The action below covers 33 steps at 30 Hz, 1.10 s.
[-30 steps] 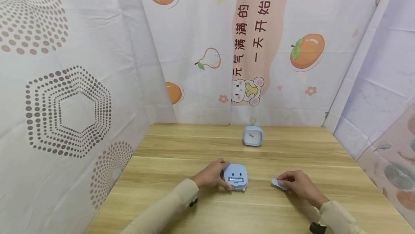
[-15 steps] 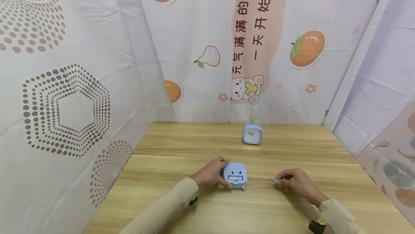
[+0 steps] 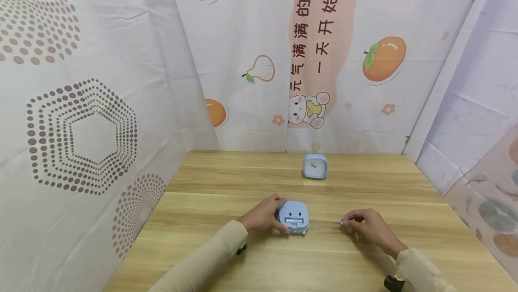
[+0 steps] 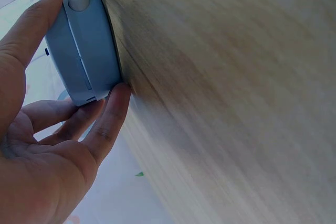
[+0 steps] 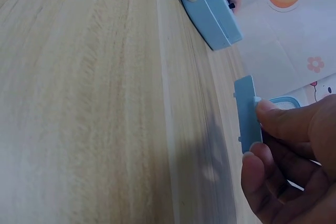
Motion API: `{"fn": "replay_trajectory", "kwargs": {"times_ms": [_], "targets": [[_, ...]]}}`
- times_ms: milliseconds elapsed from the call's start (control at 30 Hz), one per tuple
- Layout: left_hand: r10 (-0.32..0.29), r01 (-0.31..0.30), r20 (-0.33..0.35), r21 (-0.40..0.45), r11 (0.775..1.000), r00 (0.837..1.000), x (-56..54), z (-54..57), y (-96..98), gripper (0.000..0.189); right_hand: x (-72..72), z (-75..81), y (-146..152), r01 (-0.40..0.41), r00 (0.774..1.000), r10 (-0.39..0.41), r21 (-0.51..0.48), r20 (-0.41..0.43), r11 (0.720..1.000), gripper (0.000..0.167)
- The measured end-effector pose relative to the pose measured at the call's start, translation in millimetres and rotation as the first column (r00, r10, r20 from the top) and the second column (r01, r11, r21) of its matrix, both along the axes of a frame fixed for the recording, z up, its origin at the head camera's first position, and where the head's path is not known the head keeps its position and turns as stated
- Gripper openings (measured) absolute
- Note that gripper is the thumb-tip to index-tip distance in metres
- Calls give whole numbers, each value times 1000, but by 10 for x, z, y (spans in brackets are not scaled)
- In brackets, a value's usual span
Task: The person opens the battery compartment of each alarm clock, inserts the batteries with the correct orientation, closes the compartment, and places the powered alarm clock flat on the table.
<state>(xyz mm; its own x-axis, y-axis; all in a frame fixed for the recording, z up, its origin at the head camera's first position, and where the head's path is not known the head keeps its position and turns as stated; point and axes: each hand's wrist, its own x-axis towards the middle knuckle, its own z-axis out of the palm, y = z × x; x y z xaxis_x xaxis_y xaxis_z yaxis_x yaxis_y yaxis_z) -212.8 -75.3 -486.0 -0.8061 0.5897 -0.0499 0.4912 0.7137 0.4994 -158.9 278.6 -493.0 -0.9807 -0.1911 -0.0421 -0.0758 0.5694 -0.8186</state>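
Note:
A light blue clock (image 3: 296, 211) lies face down on the wooden table, its back turned up. Two small dark buttons show there, above an open battery compartment with a silvery battery (image 3: 294, 221) in it. My left hand (image 3: 265, 214) grips the clock by its left side, thumb at the near edge and fingers round the far one, as the left wrist view shows. To the right, my right hand (image 3: 370, 228) pinches a thin blue battery cover (image 5: 245, 109) between thumb and fingers, raised over the table. In the head view the cover is seen nearly edge-on.
A second light blue clock (image 3: 315, 166) stands upright at the back of the wooden table (image 3: 226, 179), dial facing forward. Printed curtains (image 3: 243, 27) hang behind the table and along both sides.
My right hand has turned the battery cover from showing its flat face to nearly edge-on, shifting slightly left. The left hand and the clock it holds stay in place.

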Motion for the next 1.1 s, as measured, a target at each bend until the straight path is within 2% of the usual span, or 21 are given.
{"fn": "replay_trajectory", "kwargs": {"times_ms": [333, 567, 867, 1100], "targets": [[0, 0, -1, -4, 1000, 1000, 18, 12, 1, 101, 32, 4, -80, -11, 1000, 11, 11, -19, 1000, 20], [-1, 1, -1, -6, 1000, 1000, 19, 26, 5, 101, 44, -13, -129, -22, 1000, 21, -17, -11, 1000, 21], [-7, 7, -20, -8, 1000, 1000, -13, 26, 5, 103, 12, 0, -247, -26, 996, 26, 5, -81, 1000, 18], [-7, 7, -6, -4, 1000, 1000, 1, 27, 6, 103, 34, -23, -388, -18, 991, 19, 11, -136, 1000, 9]]}}
